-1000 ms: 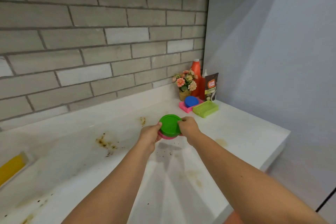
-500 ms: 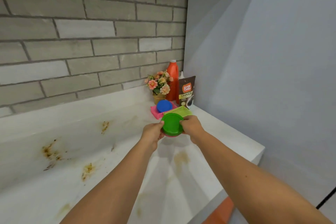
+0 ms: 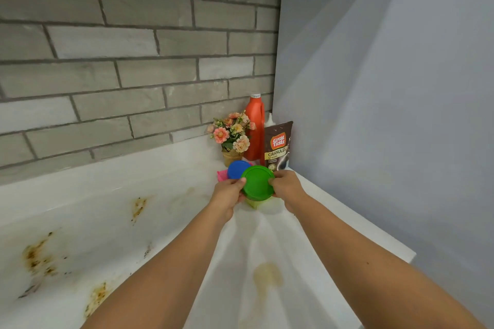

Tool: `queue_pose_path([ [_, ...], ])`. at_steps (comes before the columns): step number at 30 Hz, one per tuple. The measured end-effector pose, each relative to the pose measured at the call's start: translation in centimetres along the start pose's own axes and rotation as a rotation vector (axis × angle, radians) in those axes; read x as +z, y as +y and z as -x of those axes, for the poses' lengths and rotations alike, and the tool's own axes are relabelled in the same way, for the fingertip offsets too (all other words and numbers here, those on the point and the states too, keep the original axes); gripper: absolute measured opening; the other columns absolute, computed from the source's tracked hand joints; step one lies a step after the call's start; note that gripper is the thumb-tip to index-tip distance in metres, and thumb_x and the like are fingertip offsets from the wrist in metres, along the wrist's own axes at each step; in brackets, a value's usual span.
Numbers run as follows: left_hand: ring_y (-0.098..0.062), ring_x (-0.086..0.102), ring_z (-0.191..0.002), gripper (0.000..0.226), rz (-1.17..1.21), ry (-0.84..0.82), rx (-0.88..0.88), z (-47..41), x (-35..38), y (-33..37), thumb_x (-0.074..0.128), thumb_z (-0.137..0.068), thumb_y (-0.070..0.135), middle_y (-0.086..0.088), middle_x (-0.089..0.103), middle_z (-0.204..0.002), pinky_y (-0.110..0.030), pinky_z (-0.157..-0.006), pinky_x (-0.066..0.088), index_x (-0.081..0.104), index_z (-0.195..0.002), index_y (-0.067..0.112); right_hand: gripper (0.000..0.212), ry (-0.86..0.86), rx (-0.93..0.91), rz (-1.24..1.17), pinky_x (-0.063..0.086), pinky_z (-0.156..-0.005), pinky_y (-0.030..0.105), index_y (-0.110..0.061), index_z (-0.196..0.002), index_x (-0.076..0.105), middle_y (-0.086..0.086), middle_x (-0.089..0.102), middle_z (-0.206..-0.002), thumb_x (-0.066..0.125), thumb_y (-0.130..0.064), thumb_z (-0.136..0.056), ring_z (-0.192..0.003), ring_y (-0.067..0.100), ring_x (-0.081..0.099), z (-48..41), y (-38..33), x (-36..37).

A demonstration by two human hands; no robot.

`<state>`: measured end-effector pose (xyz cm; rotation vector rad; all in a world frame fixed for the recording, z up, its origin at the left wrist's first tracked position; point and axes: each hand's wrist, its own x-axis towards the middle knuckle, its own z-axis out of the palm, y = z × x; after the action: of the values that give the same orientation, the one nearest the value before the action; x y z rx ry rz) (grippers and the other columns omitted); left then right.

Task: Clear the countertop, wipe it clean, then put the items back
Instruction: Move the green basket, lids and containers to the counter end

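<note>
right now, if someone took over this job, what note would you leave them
Left hand and right hand both grip the round green plastic-lidded container beside the corner cluster; whether it is set down is unclear.
Blue round lid, small flower pot, orange plastic bottle and brown coffee pouch sit in that corner.
Brown stains on the white countertop are unwiped.
Left: finish clearing, wipe, put items back.

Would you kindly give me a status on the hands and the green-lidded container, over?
Left hand and right hand grip the green-lidded container. It is over the light green tray, contact unclear. Blue lid and coffee pouch close behind; countertop stains unwiped.
</note>
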<state>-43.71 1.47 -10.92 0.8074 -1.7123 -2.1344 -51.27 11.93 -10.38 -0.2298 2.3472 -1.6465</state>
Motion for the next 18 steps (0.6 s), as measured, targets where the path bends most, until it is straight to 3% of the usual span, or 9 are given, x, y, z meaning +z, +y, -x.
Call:
queue_pose_path([
  [5, -0.01, 0.055, -0.067, 0.033, -0.007, 0.014, -0.015, -2.8, 1.1, -0.6, 0.049, -0.095, 0.01, -0.024, 0.058, -0.124, -0.017, -0.06, 0.05, 0.051, -0.123, -0.007, 0.029, 0.006, -0.011, 0.008, 0.049, -0.094, 0.051, 0.002, -0.113, 0.06, 0.019, 0.061, -0.112, 0.05, 0.002, -0.086, -0.107, 0.037, 0.058, -2.9, 0.2, -0.5],
  [12, -0.023, 0.059, -0.088, 0.04, -0.114, 0.147, 0.018, -6.2, 2.4, -1.6, 0.053, -0.093, 0.011, -0.022, 0.056, -0.126, -0.02, -0.064, 0.049, 0.048, -0.13, -0.002, 0.034, -0.099, -0.083, 0.103, 0.051, -0.091, 0.044, -0.006, -0.112, 0.065, 0.019, 0.066, -0.111, 0.053, 0.001, -0.081, -0.104, 0.037, 0.06, -7.8, 0.9, -0.3],
  [15, -0.037, 0.058, -0.11, 0.042, -0.181, 0.22, 0.025, -7.0, 2.9, -1.9, 0.056, -0.092, 0.012, -0.019, 0.057, -0.125, -0.037, -0.087, 0.051, 0.047, -0.131, 0.0, 0.035, -0.128, -0.096, 0.115, 0.05, -0.088, 0.04, -0.005, -0.114, 0.063, 0.019, 0.064, -0.112, 0.051, 0.003, -0.082, -0.105, 0.036, 0.059, -8.9, 1.3, -0.4],
  [18, -0.036, 0.058, -0.111, 0.043, -0.273, 0.246, 0.037, -7.6, 3.1, -2.7, 0.059, -0.089, 0.017, -0.016, 0.06, -0.123, -0.045, -0.097, 0.048, 0.051, -0.129, 0.002, 0.035, -0.163, -0.084, 0.125, 0.05, -0.092, 0.04, -0.004, -0.115, 0.063, 0.018, 0.064, -0.115, 0.052, 0.003, -0.083, -0.107, 0.035, 0.059, -10.0, 1.9, -0.3],
])
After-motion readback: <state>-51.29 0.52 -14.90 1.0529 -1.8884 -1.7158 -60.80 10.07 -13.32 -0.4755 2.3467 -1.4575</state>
